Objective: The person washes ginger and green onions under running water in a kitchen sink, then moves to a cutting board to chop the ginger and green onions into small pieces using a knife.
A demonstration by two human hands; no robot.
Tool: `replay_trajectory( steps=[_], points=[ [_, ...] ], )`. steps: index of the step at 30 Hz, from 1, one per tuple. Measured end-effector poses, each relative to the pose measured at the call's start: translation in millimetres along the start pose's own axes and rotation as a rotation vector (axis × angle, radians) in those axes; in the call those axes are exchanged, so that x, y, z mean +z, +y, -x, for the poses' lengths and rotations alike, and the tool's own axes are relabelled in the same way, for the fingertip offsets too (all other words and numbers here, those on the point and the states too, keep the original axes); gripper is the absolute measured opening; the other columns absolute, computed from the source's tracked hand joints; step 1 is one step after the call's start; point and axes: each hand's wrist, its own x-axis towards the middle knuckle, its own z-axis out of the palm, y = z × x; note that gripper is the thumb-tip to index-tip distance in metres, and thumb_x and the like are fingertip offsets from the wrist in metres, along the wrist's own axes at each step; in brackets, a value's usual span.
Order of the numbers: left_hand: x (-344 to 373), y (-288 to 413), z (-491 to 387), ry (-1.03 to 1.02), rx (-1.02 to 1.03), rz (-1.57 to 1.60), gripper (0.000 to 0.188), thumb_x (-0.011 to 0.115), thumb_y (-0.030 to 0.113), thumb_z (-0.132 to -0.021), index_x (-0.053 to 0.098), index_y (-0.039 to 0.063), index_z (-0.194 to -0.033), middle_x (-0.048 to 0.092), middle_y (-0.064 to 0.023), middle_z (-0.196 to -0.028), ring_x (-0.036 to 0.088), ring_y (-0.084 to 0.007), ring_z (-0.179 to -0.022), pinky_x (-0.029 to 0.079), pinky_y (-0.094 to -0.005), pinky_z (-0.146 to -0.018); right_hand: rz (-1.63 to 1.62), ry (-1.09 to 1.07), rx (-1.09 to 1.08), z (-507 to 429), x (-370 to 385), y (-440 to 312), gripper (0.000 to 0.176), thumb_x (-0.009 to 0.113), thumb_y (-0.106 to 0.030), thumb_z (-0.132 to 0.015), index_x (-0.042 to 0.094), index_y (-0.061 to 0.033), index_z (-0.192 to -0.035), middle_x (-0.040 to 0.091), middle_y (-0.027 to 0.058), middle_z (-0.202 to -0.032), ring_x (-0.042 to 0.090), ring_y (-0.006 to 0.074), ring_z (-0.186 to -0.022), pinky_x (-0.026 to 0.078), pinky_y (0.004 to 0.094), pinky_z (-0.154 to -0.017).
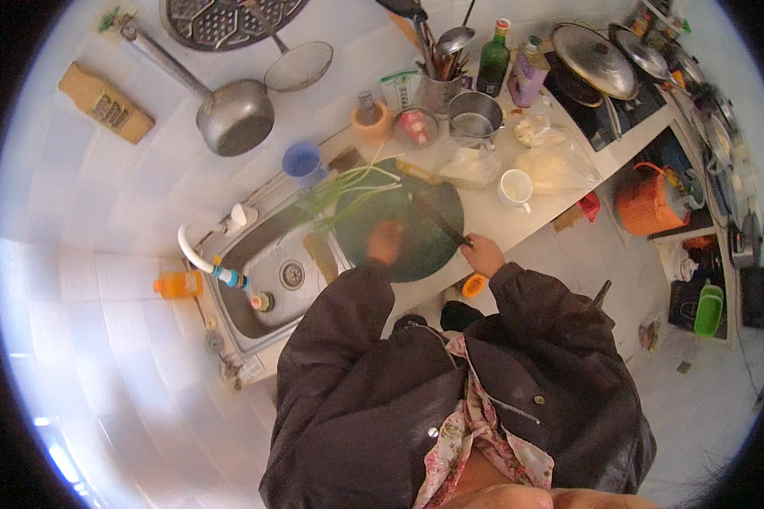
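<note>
A round green cutting board [420, 254] lies on the counter at the sink's right edge. Long green stalks, seemingly scallions [356, 181], stretch across its upper left part and out over the sink. My right hand [484, 254] is closed around the handle of a kitchen knife [442, 224], whose dark blade reaches up and left over the board. Over the board's lower left part is my left hand [385, 242], blurred; whether it holds anything cannot be told. A light brown strip-like item [418, 172] lies at the board's top edge.
The steel sink [261, 248] with a white faucet [191, 245] adjoins on the left. Behind the board stand a blue cup [303, 164], a mortar [370, 122] and a steel pot [475, 116]. Plastic bags [547, 167] and a white mug [516, 188] sit to its right, before the stove [630, 114].
</note>
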Motion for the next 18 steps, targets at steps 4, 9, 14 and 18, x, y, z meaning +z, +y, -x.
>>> replay_trajectory(
  steps=[4,9,14,18],
  points=[
    [-2.0,22.2,22.6,-0.059,0.196,-0.14,0.026,0.053,0.024,-0.085,0.065,0.004,-0.097,0.061,-0.0212,-0.096,0.058,-0.0381,-0.093,0.044,-0.0453,-0.084,-0.004,-0.054,0.022,-15.6,-8.1,3.4,0.031,0.054,-0.025,-0.082,0.059,0.0003,-0.099,0.062,0.0235,-0.087,0.059,0.041,-0.085,0.046,0.0452,-0.075],
    [-14.9,38.5,41.6,0.158,0.272,-0.159,0.022,0.058,0.017,-0.083,0.064,0.005,-0.1,0.058,-0.0185,-0.106,0.053,-0.0367,-0.102,0.042,-0.0436,-0.089,-0.015,-0.081,0.012,-2.3,-3.5,-4.2,0.034,0.054,-0.026,-0.083,0.058,0.002,-0.102,0.062,0.0246,-0.089,0.059,0.0407,-0.086,0.047,0.0448,-0.076],
    [-11.6,30.3,34.3,0.045,0.228,-0.218,0.027,0.06,0.02,-0.082,0.063,0.005,-0.104,0.058,-0.018,-0.108,0.052,-0.0367,-0.102,0.041,-0.0446,-0.09,-0.032,-0.155,0.108,9.4,1.3,-15.8,0.036,0.054,-0.026,-0.084,0.058,0.0032,-0.106,0.063,0.025,-0.093,0.06,0.04,-0.088,0.047,0.0448,-0.077],
    [-0.4,29.7,22.9,-0.063,0.11,-0.117,0.033,0.055,0.028,-0.087,0.061,0.004,-0.108,0.061,-0.0198,-0.103,0.055,-0.0373,-0.098,0.042,-0.0449,-0.089,-0.05,-0.125,0.116,16.4,4.1,-19.9,0.037,0.055,-0.026,-0.084,0.058,0.0034,-0.106,0.063,0.0247,-0.094,0.06,0.0401,-0.088,0.047,0.045,-0.077]
  ],
)
